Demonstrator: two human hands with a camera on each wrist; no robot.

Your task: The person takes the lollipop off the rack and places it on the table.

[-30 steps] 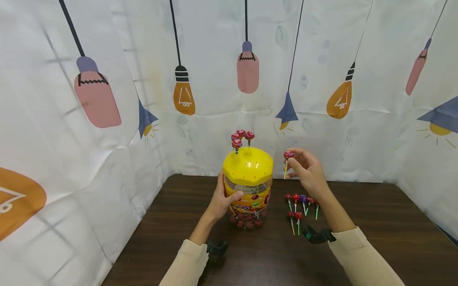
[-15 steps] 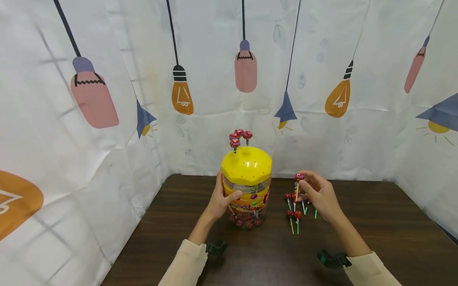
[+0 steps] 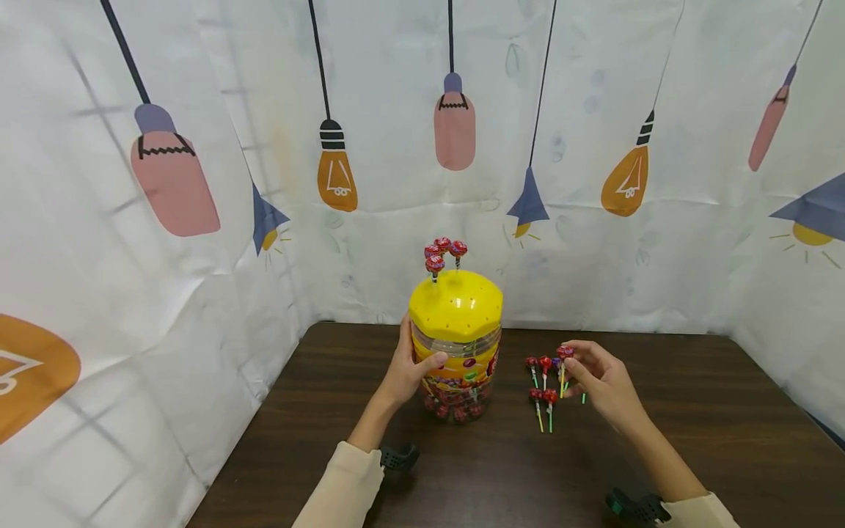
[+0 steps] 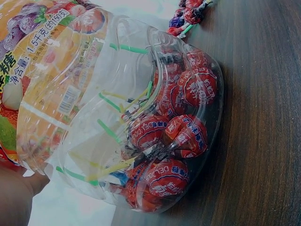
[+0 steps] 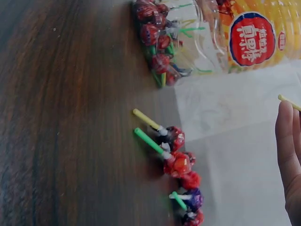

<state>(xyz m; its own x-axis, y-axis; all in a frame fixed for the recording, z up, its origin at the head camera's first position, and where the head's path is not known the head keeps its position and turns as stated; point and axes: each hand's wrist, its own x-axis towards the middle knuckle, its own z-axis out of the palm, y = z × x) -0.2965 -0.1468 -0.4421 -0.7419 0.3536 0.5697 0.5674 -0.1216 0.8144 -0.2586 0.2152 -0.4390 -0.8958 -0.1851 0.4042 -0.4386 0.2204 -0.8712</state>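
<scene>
My left hand point(image 3: 404, 370) grips the side of a clear candy jar point(image 3: 458, 375) with a yellow domed lid point(image 3: 462, 312). Several red-wrapped lollipops point(image 3: 434, 262) stand upright in the lid's holes, grouped at its back left. Through the jar's clear wall the left wrist view shows more red lollipops point(image 4: 183, 134) lying inside. Right of the jar, my right hand point(image 3: 607, 385) pinches a red lollipop point(image 3: 564, 352) with a yellow stick, head up, just above the table. Near that hand lie several loose lollipops point(image 3: 549, 397), red and purple, in two rows; the hand partly hides the back row.
The dark wooden table point(image 3: 317, 418) carries the jar and loose lollipops. Behind and beside it hangs a white cloth backdrop point(image 3: 396, 279) printed with lamps and bulbs. Each wrist wears a dark strap point(image 3: 399, 457).
My right hand has moved down and to the right with the lollipop, from beside the lid to the loose lollipops. The left hand and the jar have hardly moved.
</scene>
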